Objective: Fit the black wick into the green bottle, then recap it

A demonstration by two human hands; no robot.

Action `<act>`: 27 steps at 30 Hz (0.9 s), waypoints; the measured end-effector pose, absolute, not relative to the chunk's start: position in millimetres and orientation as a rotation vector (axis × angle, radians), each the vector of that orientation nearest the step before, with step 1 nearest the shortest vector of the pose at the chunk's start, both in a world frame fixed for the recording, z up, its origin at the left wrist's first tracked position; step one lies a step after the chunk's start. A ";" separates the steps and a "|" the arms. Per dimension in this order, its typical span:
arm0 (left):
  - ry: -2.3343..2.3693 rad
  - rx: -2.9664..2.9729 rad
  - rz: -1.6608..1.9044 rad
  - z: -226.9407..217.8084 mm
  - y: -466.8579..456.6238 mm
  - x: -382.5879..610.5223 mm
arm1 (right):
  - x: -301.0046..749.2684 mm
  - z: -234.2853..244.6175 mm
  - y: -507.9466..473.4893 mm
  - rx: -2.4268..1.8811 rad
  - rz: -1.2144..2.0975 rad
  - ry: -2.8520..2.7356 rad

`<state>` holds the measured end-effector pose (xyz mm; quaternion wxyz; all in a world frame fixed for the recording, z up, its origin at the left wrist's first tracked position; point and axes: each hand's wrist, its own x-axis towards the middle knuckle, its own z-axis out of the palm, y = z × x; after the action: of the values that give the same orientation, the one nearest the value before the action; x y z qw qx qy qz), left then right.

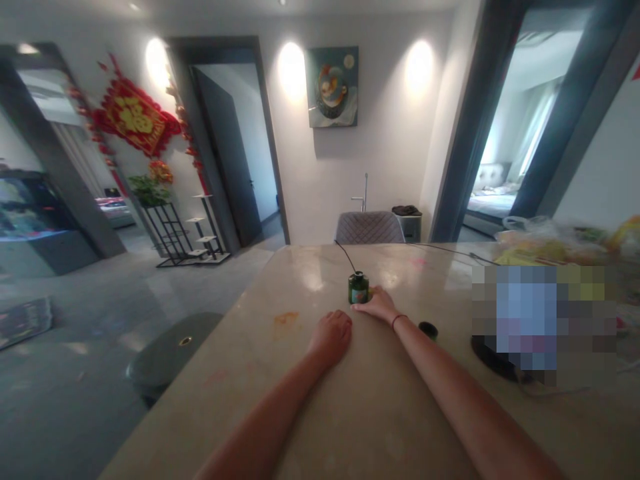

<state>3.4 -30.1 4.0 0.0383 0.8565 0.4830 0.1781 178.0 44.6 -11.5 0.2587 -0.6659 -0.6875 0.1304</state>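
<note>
Both my bare forearms [365, 377] stretch forward over the pale worktop [365, 413], the right one with a thin reddish band [399, 323] at the wrist. At its end, the fingers of my right hand [380, 306] are partly closed on a small green bottle [359, 291], thumb by its lower front and the rest along its right side. The bottle stands upright on the worktop, and a thin dark stick [345, 255] slants from its neck. My left hand [333, 335] rests nearer me, palm down, its fingers curled under; I cannot tell how tightly they close or whether they hold anything. Just beyond my right forearm lies a dark round cap [429, 329]. Plastic bags [545, 247] are heaped at the right, and a grey quilted chair [370, 228] faces me across the far edge.
</note>
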 end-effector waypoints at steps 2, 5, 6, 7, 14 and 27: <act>1.481 2.630 0.551 2.6 -29.9 3.5 | 176.5 -9.9 49.2 -1.836 0.349 -1.850; 1.472 2.639 0.554 1.8 -29.8 3.3 | 176.1 -8.1 54.9 -1.868 0.364 -1.843; 1.470 2.640 0.556 2.1 -29.9 3.3 | 176.7 -7.9 56.3 -1.874 0.369 -1.847; 1.471 2.639 0.555 2.8 -30.2 3.3 | 177.5 -8.2 57.4 -1.871 0.371 -1.855; 1.575 2.547 0.540 9.1 -34.6 4.5 | 179.1 -22.7 42.4 -1.752 0.307 -1.881; 1.770 2.509 0.381 7.5 -34.7 4.2 | 208.9 -8.7 -43.6 -1.409 0.270 -2.289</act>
<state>4.2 -34.7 7.5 0.0239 0.8106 0.5720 0.1231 208.9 -43.6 -8.7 0.2185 -0.5089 -0.8269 0.0974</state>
